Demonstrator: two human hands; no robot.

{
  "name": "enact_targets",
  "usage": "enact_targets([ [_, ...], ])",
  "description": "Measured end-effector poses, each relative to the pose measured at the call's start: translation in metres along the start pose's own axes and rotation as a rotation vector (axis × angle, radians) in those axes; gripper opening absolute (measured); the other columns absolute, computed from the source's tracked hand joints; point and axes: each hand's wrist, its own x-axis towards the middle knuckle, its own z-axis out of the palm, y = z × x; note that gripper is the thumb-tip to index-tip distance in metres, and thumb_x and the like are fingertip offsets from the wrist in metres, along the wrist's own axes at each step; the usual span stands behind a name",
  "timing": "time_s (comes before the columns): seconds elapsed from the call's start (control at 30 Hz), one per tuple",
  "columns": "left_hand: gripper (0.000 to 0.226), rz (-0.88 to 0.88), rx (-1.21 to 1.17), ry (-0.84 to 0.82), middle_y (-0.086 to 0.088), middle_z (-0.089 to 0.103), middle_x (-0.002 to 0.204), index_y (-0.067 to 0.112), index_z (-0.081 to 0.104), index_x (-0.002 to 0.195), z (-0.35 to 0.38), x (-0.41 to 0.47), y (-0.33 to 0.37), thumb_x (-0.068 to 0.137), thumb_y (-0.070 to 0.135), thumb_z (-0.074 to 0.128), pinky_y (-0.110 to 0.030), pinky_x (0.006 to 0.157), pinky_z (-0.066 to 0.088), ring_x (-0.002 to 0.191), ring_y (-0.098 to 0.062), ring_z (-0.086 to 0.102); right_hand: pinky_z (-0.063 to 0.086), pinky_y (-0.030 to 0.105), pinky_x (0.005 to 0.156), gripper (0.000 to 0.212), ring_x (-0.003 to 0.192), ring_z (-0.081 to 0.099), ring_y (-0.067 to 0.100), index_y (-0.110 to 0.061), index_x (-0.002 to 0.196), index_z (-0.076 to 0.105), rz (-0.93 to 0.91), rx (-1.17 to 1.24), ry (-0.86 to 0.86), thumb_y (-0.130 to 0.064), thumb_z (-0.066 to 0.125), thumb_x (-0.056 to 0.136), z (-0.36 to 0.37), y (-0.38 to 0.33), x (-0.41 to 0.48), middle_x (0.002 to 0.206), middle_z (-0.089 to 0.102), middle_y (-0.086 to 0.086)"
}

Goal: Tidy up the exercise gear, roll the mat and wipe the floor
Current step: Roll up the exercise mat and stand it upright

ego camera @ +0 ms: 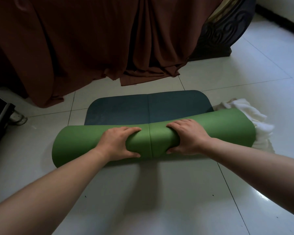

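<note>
Underneath everything, white glossy floor (159, 192) tiles with thin dark joints and a few dark specks.

Beyond, across the top of the view, brown cloth (83, 39) hanging in deep folds, hem pooling on the tiles.

Middle of the floor, mat (149, 141): mostly rolled into a thick tube lying crosswise, matte green on the outside, a faint seam line running round its middle, left end rounded and a little squashed. Shows dark blue-green on the inner face, on the short stretch lying flat on the far side, with rounded corners and the same centre line.

Top right, dark carved wooden furniture (224, 31) standing on the tiles beside the cloth.

Just right of the roll, crumpled white towel (261, 126), partly hidden by the roll's right end.

On the roll's middle, left hand (119, 143) and right hand (188, 136), near each other on either side of the seam, each gripping the tube with fingers curled over the top and thumb hooked round the near side, denting the foam. Bare forearms reaching in from the bottom corners.

Far left, small shiny metal foot (19, 118) under a dark edge.
</note>
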Motion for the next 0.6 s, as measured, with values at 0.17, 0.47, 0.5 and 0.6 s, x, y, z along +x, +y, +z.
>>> enact_targets([
  [0.17, 0.092, 0.014, -0.029, -0.062, 0.011, 0.060, 0.123, 0.041, 0.041, 0.132, -0.010, -0.019, 0.002, 0.051, 0.078, 0.063, -0.030, 0.092, 0.045, 0.111, -0.013, 0.057, 0.040, 0.032, 0.095, 0.087, 0.110, 0.053, 0.016, -0.029, 0.126, 0.047, -0.017, 0.026, -0.028, -0.076, 0.065, 0.055, -0.007, -0.010, -0.016, 0.121, 0.059, -0.009],
  [0.47, 0.100, -0.060, -0.120, -0.212, 0.014, 0.026, 0.151, 0.048, 0.015, 0.142, -0.016, -0.025, 0.002, 0.059, 0.076, 0.063, -0.042, 0.115, 0.020, 0.138, -0.010, 0.026, 0.034, 0.030, 0.106, 0.102, 0.128, 0.042, 0.015, -0.025, 0.139, 0.036, -0.008, 0.133, -0.141, -0.076, 0.067, 0.056, -0.012, -0.011, -0.013, 0.140, 0.045, -0.007],
  [0.5, 0.096, -0.067, -0.118, -0.194, 0.013, 0.021, 0.153, 0.048, 0.012, 0.143, -0.015, -0.023, 0.003, 0.063, 0.075, 0.060, -0.045, 0.116, 0.015, 0.140, -0.010, 0.020, 0.032, 0.030, 0.107, 0.103, 0.130, 0.040, 0.014, -0.025, 0.140, 0.035, 0.019, 0.151, -0.140, -0.075, 0.067, 0.056, -0.015, -0.008, -0.009, 0.143, 0.042, -0.008],
  [0.6, 0.089, -0.048, -0.006, -0.113, 0.010, 0.008, 0.157, 0.045, 0.007, 0.144, -0.009, -0.023, 0.012, 0.072, 0.074, 0.050, -0.048, 0.116, 0.006, 0.144, -0.013, 0.005, 0.031, 0.033, 0.108, 0.102, 0.133, 0.037, 0.015, -0.024, 0.141, 0.035, 0.148, 0.194, -0.058, -0.076, 0.064, 0.058, -0.022, 0.001, 0.001, 0.146, 0.038, -0.005],
])
